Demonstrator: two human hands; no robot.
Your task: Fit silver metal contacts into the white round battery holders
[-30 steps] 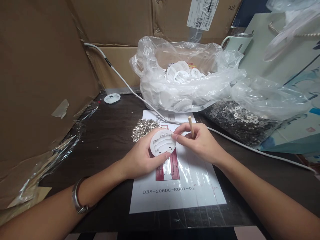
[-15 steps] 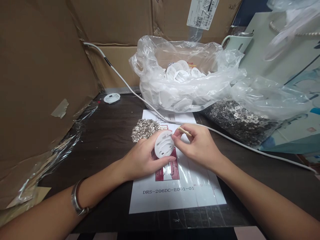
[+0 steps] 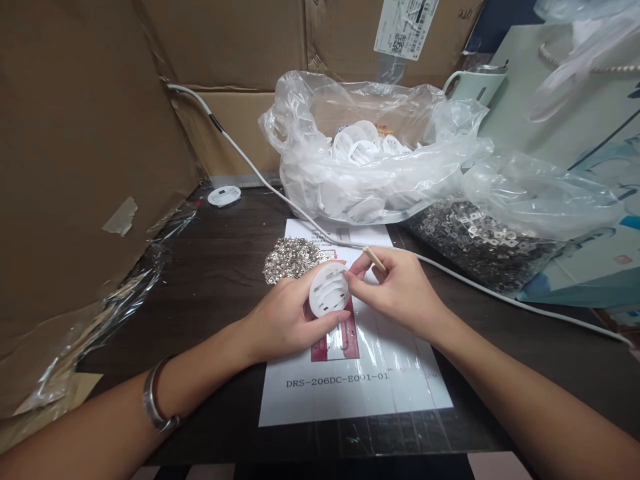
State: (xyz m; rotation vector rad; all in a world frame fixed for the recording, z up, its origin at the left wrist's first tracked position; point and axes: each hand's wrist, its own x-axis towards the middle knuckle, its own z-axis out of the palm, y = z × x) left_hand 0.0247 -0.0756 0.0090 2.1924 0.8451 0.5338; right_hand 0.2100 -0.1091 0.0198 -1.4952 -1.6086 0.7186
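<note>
The white, round plastic disc with slots sits at the centre of the frame, above the printed white paper sheet; handling looks underway, though whether any metal is fitted cannot be told. Loose, small silvery metal pieces remain heaped just left of centre. The left hand curls around the disc, gripping its rim. The right hand pinches at its right edge, a thin, pale wooden stick tucked between the fingers.
</note>
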